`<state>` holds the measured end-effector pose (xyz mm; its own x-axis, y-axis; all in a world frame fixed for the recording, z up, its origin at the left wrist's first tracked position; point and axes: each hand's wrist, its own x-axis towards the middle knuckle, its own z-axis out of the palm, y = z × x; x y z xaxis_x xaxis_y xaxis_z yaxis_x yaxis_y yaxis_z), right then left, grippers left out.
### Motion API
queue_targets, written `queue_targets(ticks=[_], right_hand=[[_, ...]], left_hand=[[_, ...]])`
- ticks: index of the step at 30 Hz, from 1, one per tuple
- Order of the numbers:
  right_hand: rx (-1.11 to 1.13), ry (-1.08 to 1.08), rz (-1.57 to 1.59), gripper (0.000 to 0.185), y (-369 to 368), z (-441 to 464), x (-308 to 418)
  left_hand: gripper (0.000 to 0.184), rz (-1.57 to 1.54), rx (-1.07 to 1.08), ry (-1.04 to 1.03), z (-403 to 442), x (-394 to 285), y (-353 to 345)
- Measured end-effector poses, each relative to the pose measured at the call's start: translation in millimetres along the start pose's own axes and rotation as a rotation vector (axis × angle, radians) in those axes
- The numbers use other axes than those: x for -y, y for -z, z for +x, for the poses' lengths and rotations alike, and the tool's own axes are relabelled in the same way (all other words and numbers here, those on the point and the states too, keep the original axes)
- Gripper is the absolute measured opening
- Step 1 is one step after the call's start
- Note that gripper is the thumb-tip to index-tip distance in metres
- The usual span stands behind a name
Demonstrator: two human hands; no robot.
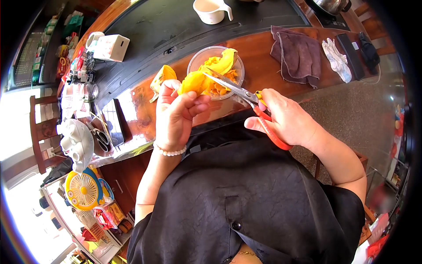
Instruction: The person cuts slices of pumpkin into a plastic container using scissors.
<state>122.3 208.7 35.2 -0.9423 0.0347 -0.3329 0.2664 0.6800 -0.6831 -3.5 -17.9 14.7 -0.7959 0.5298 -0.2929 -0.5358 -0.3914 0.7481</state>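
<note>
My left hand (182, 105) pinches a piece of soft orange-yellow food (195, 82) over the near left rim of a clear bowl (241, 70). Orange pieces (218, 89) lie in the bowl. My right hand (285, 116) grips red-handled scissors (239, 91), with the blades pointing left and their tips at the orange food. A yellow part shows at the scissors' handle by my fingers. Left of the bowl, another yellow-orange piece (163, 78) rests on the wooden table.
A white cup (212, 12) stands beyond the bowl on the dark tray (154, 33). A brown cloth (299, 57), a white cloth (336, 59) and a dark box (350, 56) lie to the right. At the left are a white box (111, 48) and a tablet (115, 121).
</note>
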Motion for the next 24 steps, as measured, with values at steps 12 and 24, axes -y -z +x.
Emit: queue_targets(ticks=[12, 24], right_hand=[[-0.019, 0.013, -0.127, 0.067, 7.1, 2.6, 6.1], [-0.024, 0.040, -0.172, 0.069, 6.5, 1.6, -0.8]], left_hand=[[0.024, 0.123, 0.018, -0.001, -2.1, 1.0, -0.8], [0.023, 0.035, -0.045, 0.059, 2.0, 0.7, 8.5]])
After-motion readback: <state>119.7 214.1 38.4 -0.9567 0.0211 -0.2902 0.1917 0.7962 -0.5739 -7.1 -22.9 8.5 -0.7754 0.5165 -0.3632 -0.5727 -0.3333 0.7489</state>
